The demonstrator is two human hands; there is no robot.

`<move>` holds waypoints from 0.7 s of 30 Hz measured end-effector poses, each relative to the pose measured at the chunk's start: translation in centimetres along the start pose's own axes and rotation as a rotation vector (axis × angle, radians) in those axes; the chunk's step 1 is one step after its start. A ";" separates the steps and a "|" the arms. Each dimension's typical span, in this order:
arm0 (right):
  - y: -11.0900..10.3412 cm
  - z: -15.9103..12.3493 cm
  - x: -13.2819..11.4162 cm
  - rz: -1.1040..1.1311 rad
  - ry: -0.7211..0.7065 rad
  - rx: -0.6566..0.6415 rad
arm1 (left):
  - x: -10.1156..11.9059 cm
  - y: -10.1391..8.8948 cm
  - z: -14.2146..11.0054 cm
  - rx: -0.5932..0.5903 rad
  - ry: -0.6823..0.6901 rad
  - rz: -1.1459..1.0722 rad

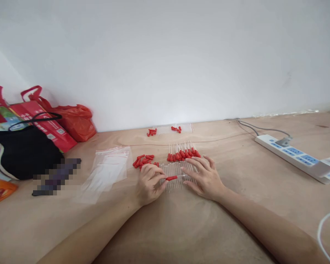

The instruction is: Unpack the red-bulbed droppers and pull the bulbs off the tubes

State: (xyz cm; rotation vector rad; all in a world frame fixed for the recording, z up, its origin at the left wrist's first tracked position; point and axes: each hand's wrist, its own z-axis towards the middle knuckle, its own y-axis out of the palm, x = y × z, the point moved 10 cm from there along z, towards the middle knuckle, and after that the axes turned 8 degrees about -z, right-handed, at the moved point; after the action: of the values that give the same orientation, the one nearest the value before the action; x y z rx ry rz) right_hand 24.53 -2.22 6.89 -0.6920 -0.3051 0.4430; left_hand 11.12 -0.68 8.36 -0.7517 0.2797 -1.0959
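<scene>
My left hand (150, 183) is closed in a pinch on a small red cap (171, 178), which sits on the end of a clear thin tube. My right hand (205, 178) holds the tube's other end with thumb and forefinger, its other fingers spread over a row of clear tubes (176, 170) lying on the wooden table (181, 227). Behind them lies a row of tubes with red caps fitted (183, 154). Loose red caps (144, 160) are heaped just beyond my left hand.
A stack of small clear zip bags (108, 168) lies to the left. Black (22, 154) and red bags (71, 123) stand at the far left. More red caps (151, 132) lie near the wall. A white power strip (297, 157) sits at the right.
</scene>
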 end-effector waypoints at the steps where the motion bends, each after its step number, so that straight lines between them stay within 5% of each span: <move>1: 0.0 0.0 -0.3 0.011 -0.020 0.003 | 0.5 0.0 0.1 0.009 0.030 -0.007; 10: 0.4 0.1 -1.1 0.086 -0.072 0.029 | 1.6 0.1 0.1 0.015 0.097 -0.027; 16: -0.2 -0.1 -1.7 0.053 -0.074 0.109 | 1.6 2.4 0.4 -0.117 0.063 -0.046; 21: -0.1 -0.4 -2.4 0.024 -0.137 0.124 | 1.6 3.1 0.3 -0.117 0.063 -0.014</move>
State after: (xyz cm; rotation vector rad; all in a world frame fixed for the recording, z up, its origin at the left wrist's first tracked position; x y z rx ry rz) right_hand 22.60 -3.68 6.37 -0.5463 -0.3953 0.5293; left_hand 14.20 -1.20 6.70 -0.8251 0.3952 -1.1248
